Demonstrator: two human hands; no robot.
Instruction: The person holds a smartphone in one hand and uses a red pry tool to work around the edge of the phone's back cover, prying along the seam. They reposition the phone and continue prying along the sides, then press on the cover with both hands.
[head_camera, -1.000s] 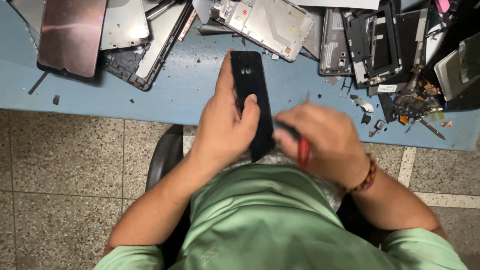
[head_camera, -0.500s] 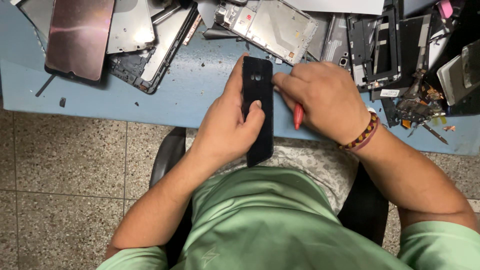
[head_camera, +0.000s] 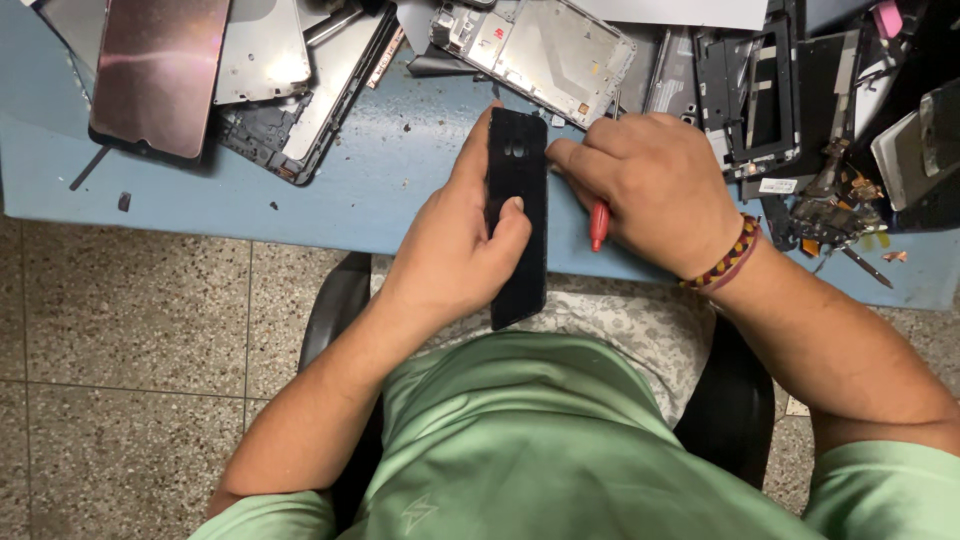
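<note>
Left hand: your left hand (head_camera: 455, 255) is closed around the flat black rectangular phone body (head_camera: 517, 215), thumb pressed on its dark face, fingers wrapped behind its left edge; it is held upright over the near edge of the table, its lower end hanging past the edge above your lap.
Right hand: your right hand (head_camera: 655, 190) is curled shut on a small red-handled tool (head_camera: 598, 226); only the red end shows below your fingers; your fingertips touch the phone's right edge near its far end.
Handling: the phone looks thin, stiff, light and smooth, so it may slip; the face looks fragile; grip it by the long edges, not the flat.
Table: the blue worktable (head_camera: 400, 190) carries loose parts, no true containers; a dark glossy screen panel (head_camera: 160, 75) lies far left; a silver metal phone frame (head_camera: 535, 55) lies just beyond the phone; black plastic frames (head_camera: 755, 100) sit far right, beside a tangle of small parts (head_camera: 835, 215).
</note>
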